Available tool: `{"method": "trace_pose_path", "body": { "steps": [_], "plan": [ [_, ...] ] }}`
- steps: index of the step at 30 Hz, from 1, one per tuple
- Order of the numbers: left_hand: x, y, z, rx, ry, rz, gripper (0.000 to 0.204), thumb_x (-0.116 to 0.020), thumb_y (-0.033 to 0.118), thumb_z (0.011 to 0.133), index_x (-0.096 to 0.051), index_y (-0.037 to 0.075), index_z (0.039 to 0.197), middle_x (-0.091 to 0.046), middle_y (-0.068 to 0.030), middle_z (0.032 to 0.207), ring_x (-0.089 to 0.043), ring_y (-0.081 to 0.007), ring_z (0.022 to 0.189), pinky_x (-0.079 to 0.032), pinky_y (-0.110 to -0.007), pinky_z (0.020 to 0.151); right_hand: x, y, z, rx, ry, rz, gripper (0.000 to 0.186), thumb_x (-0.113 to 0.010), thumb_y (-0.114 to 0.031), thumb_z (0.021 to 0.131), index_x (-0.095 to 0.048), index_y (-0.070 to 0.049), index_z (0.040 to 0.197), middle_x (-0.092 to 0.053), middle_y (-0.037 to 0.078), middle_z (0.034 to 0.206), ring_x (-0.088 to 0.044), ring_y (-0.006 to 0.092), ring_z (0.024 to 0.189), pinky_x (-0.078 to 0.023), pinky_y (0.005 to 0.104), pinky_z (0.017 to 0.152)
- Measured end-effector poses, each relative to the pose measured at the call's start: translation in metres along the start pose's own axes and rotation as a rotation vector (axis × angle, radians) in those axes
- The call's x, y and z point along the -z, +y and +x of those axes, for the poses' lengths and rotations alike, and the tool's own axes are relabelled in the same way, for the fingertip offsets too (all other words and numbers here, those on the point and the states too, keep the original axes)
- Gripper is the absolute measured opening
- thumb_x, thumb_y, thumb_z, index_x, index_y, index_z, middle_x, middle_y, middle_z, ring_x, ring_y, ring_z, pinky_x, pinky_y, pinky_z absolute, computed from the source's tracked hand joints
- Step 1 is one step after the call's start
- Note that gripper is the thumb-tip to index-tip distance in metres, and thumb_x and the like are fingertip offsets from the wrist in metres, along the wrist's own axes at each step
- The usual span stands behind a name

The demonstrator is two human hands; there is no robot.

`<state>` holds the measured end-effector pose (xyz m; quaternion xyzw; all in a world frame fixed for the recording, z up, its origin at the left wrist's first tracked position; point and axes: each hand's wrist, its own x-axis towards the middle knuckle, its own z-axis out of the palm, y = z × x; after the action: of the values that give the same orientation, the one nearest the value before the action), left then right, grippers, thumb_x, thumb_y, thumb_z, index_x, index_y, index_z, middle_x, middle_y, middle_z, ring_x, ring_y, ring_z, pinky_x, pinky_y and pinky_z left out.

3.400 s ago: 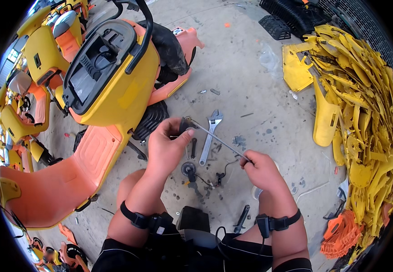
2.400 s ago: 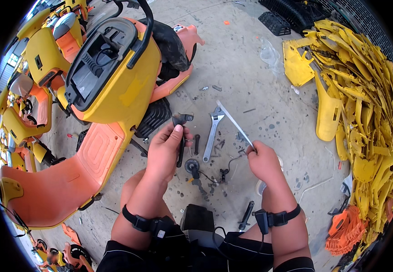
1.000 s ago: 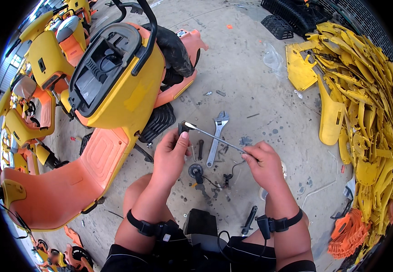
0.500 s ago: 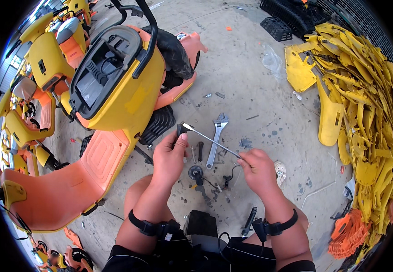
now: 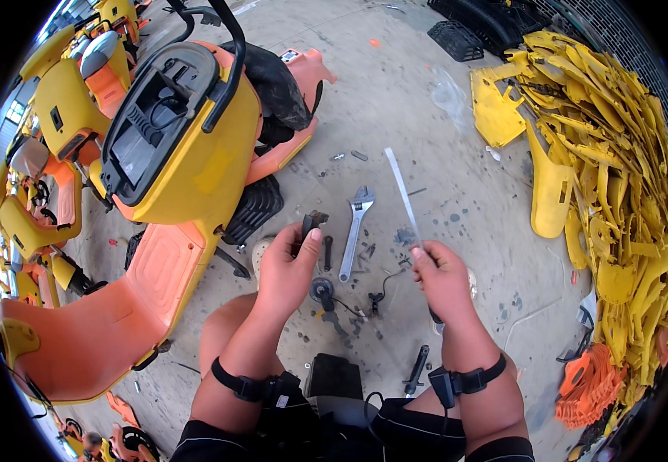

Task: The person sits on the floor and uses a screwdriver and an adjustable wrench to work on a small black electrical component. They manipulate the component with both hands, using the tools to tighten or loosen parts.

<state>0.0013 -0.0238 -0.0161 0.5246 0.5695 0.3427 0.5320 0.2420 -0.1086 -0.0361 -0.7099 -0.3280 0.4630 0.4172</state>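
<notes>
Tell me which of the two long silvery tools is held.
The thin, straight tool, gripped in the right hand; the adjustable wrench lies on the floor.

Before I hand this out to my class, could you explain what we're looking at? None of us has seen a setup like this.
There is no robot here: a person works with two bare hands. The view comes from the left of two wide fisheye cameras worn on the head, looking down, so straight edges bend near the rim.

The left hand holds a small dark part. The right hand grips a long, thin metal tool, its far end pointing away from the person and clear of the part.

On the grey floor lie an adjustable wrench and a round dark piece, among smaller bits. A yellow and orange vehicle stands at left; yellow panels are piled at right.
</notes>
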Motion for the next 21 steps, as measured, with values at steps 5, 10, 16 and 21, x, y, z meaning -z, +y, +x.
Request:
{"method": "trace_pose_path", "body": {
  "steps": [5,10,16,21],
  "plan": [
    [-0.008,0.008,-0.002,-0.026,-0.008,-0.008,0.036,-0.065,0.031,0.107,-0.065,-0.003,0.119,-0.065,-0.0001,0.092,-0.055,-0.0059,0.082,-0.048,-0.025,0.073,-0.017,0.008,-0.003,0.078,-0.210,-0.132,0.023,-0.064,-0.024,0.106,-0.068,-0.001,0.105,-0.062,0.000,0.080,-0.056,0.0079,0.069,-0.048,0.0254,0.065],
    [-0.008,0.007,-0.002,-0.069,0.029,-0.035,0.036,-0.065,0.031,0.107,-0.064,-0.003,0.118,-0.066,-0.0019,0.097,-0.055,-0.0070,0.085,-0.048,-0.024,0.075,-0.029,0.002,-0.007,0.101,-0.246,-0.179,0.026,-0.065,-0.029,0.104,-0.068,-0.003,0.107,-0.066,0.012,0.080,-0.061,0.0214,0.071,-0.050,0.0367,0.069],
    [-0.004,0.009,-0.002,-0.050,0.017,-0.047,0.035,-0.068,0.030,0.105,-0.064,-0.003,0.117,-0.063,0.0010,0.090,-0.053,-0.0062,0.080,-0.047,-0.024,0.071,-0.032,-0.010,-0.011,0.285,-0.212,-0.236,0.025,-0.066,-0.026,0.103,-0.067,-0.002,0.104,-0.068,0.015,0.087,-0.065,0.0285,0.076,-0.050,0.0383,0.070],
    [-0.004,0.005,-0.002,-0.119,0.014,-0.031,0.036,-0.071,0.029,0.103,-0.064,-0.003,0.118,-0.062,0.0010,0.087,-0.053,-0.0061,0.077,-0.046,-0.024,0.069,-0.033,-0.012,-0.009,0.339,-0.196,-0.262,0.022,-0.067,-0.024,0.102,-0.067,-0.002,0.104,-0.068,0.015,0.089,-0.066,0.0306,0.079,-0.051,0.0385,0.072]
  ]
}}
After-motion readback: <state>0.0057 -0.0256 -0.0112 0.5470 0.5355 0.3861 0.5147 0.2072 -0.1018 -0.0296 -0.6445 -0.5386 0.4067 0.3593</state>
